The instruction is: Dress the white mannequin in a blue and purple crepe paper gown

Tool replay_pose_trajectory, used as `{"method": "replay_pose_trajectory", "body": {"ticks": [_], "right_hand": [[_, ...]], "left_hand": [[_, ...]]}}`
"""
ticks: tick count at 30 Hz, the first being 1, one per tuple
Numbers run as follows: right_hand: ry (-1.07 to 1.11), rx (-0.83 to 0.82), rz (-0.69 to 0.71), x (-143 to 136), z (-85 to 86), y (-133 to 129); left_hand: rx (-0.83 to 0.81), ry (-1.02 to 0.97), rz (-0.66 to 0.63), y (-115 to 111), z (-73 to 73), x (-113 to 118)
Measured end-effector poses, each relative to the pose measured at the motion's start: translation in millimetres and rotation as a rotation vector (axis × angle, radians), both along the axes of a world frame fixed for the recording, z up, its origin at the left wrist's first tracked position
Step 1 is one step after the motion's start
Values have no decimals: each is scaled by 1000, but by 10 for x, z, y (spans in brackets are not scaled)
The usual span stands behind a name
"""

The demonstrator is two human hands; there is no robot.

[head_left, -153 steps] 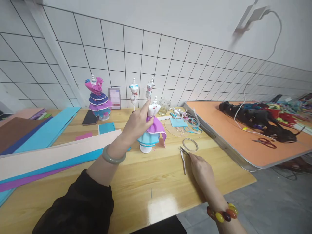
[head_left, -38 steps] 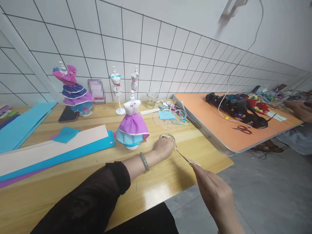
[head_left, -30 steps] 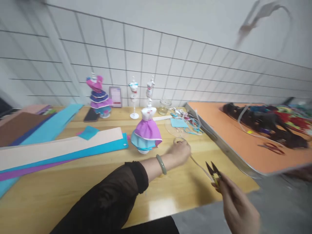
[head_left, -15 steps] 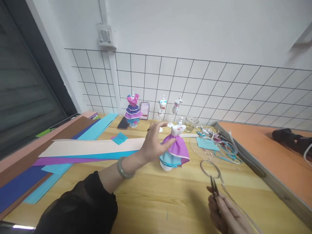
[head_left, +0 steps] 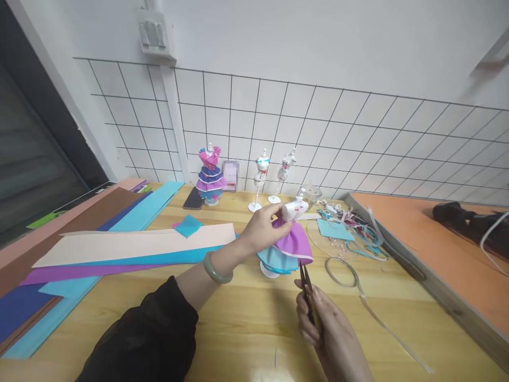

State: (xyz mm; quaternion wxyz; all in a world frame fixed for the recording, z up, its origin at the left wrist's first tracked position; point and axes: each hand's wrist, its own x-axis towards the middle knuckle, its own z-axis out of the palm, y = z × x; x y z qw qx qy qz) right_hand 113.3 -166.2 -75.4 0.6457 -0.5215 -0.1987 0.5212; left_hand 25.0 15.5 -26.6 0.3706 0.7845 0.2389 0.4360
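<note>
My left hand (head_left: 267,225) is closed round the waist of a miniature dress form (head_left: 295,210), which leans a little to the right. On the form is a paper-like skirt (head_left: 296,245), purple over light-blue layers, with a pale hem trim. In my right hand (head_left: 328,323) is a pair of small dark snips (head_left: 309,297) with slim pointed blades slightly apart. Their tips are at the purple hem's lower right corner; whether they touch it I cannot tell. Just right of them, a coil of narrow pale ribbon (head_left: 341,272) lies on the table, its tail trailing towards me.
Long coloured paper strips (head_left: 139,244) cover the left side. At the back stand a finished-looking dressed form (head_left: 210,178), two bare-skirted forms (head_left: 260,172), a phone (head_left: 193,198) and a glass jar (head_left: 312,192). Scraps (head_left: 358,225) lie before an orange board (head_left: 421,233) on the right.
My left hand has closed on the dress form, which now tilts. My right hand has brought the snips left and up to the skirt hem. The view has shifted slightly.
</note>
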Motion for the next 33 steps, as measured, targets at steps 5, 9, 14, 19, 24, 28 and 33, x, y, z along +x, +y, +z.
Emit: {"method": "replay_pose_trajectory", "body": {"ticks": [5,9,14,19,24,28,33], "right_hand": [[26,30,-6,6,3,44],[46,47,0,-3,2,55],[62,72,23,-33,40,54],[60,102,44,-23,61,62],[59,108,72,-35,64,45],[89,131,84,-57,76,31],[118,157,75,-51,77,41]], "left_hand": [[72,8,70,-9,13,14],[90,24,122,-71,54,-1],[90,95,145,-177,94,-22],[99,133,147,-261,129,-36],[132,144,128,-323,145,-45],[150,152,137,-355,150,-42],[157,165,148,-367,147,-34]]}}
